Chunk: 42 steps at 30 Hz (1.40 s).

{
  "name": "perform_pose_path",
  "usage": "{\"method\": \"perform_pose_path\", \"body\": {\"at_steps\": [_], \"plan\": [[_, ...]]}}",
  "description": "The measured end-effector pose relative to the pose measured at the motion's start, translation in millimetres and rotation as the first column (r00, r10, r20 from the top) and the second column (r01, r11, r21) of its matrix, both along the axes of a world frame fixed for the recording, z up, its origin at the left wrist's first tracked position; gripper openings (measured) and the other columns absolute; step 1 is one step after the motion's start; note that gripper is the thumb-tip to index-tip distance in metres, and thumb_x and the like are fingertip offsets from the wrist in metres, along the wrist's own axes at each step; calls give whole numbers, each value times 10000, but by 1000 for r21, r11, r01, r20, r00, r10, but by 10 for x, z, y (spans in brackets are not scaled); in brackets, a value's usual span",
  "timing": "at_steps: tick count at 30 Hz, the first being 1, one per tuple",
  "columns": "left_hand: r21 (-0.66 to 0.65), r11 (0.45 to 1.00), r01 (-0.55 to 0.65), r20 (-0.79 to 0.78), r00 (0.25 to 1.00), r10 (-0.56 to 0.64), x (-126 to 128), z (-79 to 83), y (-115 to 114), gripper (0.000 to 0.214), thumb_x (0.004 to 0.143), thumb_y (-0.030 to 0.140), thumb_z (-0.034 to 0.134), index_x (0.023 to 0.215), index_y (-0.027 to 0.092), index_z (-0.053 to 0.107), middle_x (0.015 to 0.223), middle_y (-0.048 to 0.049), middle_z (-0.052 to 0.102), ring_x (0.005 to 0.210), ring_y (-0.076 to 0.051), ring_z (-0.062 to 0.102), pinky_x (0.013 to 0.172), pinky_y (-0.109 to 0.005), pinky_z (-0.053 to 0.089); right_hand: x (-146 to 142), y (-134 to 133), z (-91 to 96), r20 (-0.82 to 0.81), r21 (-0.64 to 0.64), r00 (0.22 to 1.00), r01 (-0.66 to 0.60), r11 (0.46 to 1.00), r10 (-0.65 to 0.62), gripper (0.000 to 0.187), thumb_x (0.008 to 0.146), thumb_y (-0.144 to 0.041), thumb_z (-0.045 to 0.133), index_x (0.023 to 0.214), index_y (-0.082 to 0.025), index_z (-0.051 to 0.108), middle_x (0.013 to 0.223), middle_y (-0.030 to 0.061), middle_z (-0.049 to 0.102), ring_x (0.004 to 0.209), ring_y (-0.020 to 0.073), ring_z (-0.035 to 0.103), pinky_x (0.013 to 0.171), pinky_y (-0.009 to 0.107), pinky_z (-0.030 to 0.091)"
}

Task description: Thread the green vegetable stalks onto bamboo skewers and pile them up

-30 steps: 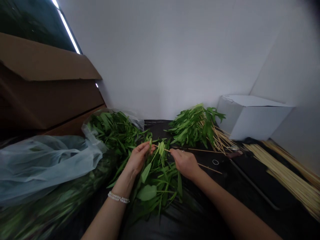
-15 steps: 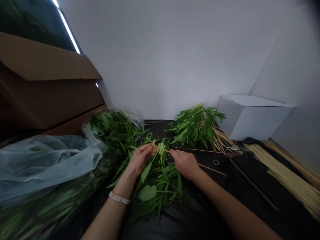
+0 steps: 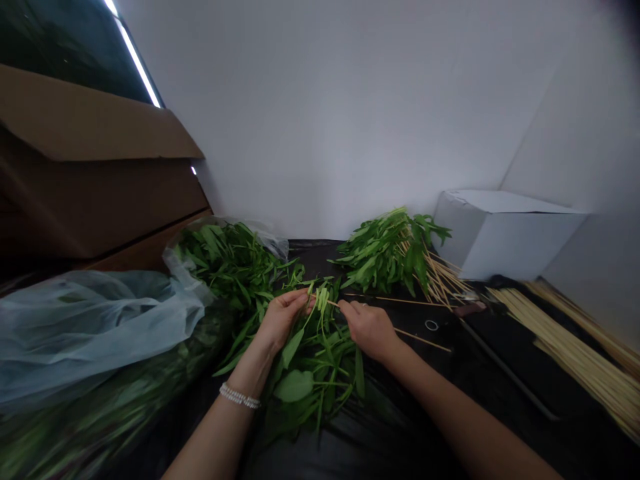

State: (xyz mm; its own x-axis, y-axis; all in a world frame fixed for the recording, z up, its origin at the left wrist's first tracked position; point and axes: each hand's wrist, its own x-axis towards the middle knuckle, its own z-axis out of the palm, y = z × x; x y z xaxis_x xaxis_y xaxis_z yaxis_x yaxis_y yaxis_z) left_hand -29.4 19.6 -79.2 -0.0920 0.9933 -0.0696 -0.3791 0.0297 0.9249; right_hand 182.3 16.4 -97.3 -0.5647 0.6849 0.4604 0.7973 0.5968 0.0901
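Note:
My left hand (image 3: 283,316), with a beaded bracelet at the wrist, pinches a leafy green stem (image 3: 311,291) at the tip of a thin bamboo skewer (image 3: 332,303). Several pale green stems (image 3: 323,297) are threaded side by side on the skewer, their leaves (image 3: 320,373) hanging down toward me. Just right of these stems, my right hand (image 3: 371,328) is closed around the skewer. A stretch of stick (image 3: 423,339) shows beyond that hand; whether it is the same skewer I cannot tell.
Loose greens (image 3: 230,260) spill from a plastic bag (image 3: 100,327) at left. Skewered greens (image 3: 380,250) lie at the back, near a white box (image 3: 525,233). Bundled skewers (image 3: 565,347) and a dark flat object (image 3: 515,360) lie right. A cardboard box (image 3: 100,193) stands left.
The stem in my left hand has shifted very slightly to the right along the skewer tip. My right hand has hardly moved.

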Motion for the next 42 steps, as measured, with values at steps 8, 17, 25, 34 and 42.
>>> {"method": "perform_pose_path", "body": {"at_steps": [8, 17, 25, 34, 42], "plan": [[-45, 998, -33, 20, 999, 33, -2, -5, -11, 262, 613, 206, 836, 823, 124, 703, 784, -73, 751, 653, -134, 684, 645, -223, 545, -5, -15, 22, 8, -19, 1000, -1, 1000, 1, 370, 882, -123, 414, 1223, -186, 543, 888, 55, 653, 757, 149, 612, 606, 249, 371], [-97, 995, -2, -31, 1000, -1, -3, 45, -35, 218, 611, 201, 841, 762, 102, 719, 691, -58, 727, 586, -94, 636, 556, -168, 484, -24, -28, -16, 1, -6, 1000, -23, 1000, 23, 337, 885, -121, 430, 1194, -175, 554, 868, 51, 647, 740, 150, 605, 593, 253, 374], [-112, 991, 67, -22, 997, -70, 5, 22, -44, 301, 580, 274, 856, 800, 120, 721, 713, -56, 739, 607, -128, 659, 628, -218, 517, -44, -30, -42, -72, -45, 997, -34, 998, 31, 280, 910, -127, 406, 1123, -187, 579, 828, 25, 640, 709, 135, 598, 591, 248, 359], [-8, 986, 168, -146, 975, -167, 85, 69, -117, 324, 587, 301, 855, 834, 132, 730, 769, -44, 727, 647, -113, 622, 638, -207, 453, -79, -58, -20, -77, 42, 993, -92, 995, 95, 266, 924, -150, 428, 1139, -181, 582, 804, 20, 636, 679, 119, 582, 573, 253, 340], [-6, 991, 134, -214, 968, -132, 38, 63, -102, 250, 594, 329, 844, 697, 141, 715, 678, -11, 690, 591, -104, 583, 613, -209, 432, -72, -48, -54, -85, 76, 990, -107, 991, 113, 256, 923, -141, 423, 1113, -170, 592, 801, 25, 626, 684, 117, 569, 586, 252, 339]]}}
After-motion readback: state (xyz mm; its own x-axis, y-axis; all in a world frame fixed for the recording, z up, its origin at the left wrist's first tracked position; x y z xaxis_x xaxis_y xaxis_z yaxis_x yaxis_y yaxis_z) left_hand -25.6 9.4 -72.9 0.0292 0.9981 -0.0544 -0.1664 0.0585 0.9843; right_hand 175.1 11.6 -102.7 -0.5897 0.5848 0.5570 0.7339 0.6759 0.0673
